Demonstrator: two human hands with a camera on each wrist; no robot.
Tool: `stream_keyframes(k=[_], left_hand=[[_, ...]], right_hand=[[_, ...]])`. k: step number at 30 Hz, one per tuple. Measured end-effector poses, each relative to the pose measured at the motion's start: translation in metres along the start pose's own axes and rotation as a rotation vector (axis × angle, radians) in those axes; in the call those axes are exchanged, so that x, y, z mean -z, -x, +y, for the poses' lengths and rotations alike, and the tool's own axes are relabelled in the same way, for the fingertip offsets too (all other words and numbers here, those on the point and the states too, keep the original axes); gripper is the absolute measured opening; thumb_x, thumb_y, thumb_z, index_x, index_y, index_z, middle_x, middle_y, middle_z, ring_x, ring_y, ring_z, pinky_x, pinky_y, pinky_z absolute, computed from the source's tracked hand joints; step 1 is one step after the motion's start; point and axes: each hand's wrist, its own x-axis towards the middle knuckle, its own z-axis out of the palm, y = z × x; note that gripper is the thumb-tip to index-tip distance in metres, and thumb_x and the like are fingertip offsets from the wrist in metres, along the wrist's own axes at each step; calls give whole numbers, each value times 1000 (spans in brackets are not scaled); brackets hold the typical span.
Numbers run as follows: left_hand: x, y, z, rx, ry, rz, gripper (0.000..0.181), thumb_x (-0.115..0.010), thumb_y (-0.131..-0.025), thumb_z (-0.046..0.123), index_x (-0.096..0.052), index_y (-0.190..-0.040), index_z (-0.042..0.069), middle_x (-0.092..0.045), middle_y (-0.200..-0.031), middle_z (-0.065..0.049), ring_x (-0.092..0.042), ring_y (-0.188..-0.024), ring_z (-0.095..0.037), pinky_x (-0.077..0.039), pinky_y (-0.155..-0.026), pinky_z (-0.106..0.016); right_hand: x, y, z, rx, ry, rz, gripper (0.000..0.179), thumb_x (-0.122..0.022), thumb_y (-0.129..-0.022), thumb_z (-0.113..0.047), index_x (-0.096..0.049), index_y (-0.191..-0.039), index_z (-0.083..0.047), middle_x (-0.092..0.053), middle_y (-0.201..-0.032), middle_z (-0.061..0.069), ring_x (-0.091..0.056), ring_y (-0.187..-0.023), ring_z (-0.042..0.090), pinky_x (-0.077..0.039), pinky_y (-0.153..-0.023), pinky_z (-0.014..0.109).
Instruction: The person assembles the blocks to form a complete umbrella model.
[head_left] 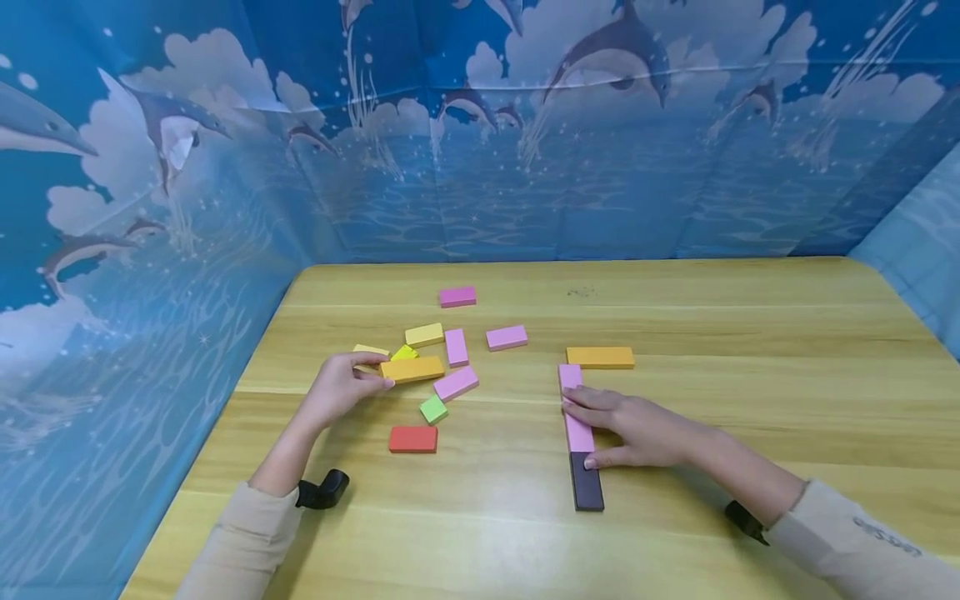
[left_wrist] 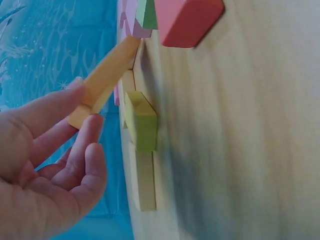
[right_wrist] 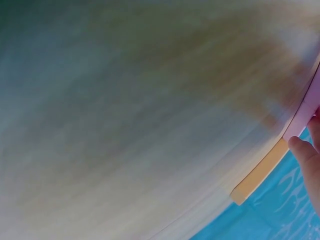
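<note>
My left hand (head_left: 345, 387) pinches one end of a long orange block (head_left: 412, 369) between thumb and fingers. In the left wrist view that block (left_wrist: 107, 75) appears raised off the tabletop, near a bright yellow block (left_wrist: 141, 120). My right hand (head_left: 637, 425) lies over a row of pink (head_left: 577, 433) and dark purple-black (head_left: 587, 487) blocks, its fairly straight fingers on the pink part and its thumb on the dark one. Those fingers hide part of the pink stretch. Another orange block (head_left: 600, 357) lies crosswise at the row's far end.
Left of centre lie a red block (head_left: 413, 440), a green block (head_left: 433, 409), a pale yellow block (head_left: 424, 335) and several pink blocks, one pink block (head_left: 457, 297) farther back. A blue dolphin-print cloth (head_left: 495, 192) hangs behind the wooden table (head_left: 750, 333).
</note>
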Motion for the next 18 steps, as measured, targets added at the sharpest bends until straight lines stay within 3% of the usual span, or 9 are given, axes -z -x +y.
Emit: stream_keyframes(k=[4, 18], left_hand=[[0, -2, 4, -31, -28, -6, 40, -73, -80, 8, -63, -117, -2, -63, -112, -19, -67, -82, -22, -52, -67, -31], [-11, -18, 20, -68, -57, 10, 38, -71, -82, 8, -62, -118, 0, -61, -117, -17, -66, -86, -24, -53, -67, -33]], right_hand=[[-1, 1, 0, 1, 10, 9, 76, -53, -87, -54, -41, -139, 0, -34, -146, 17, -33, -132, 34, -37, -98, 47], [0, 1, -1, -2, 16, 2, 75, -53, -88, -54, -41, -139, 0, -34, -146, 17, -33, -132, 35, -36, -99, 48]])
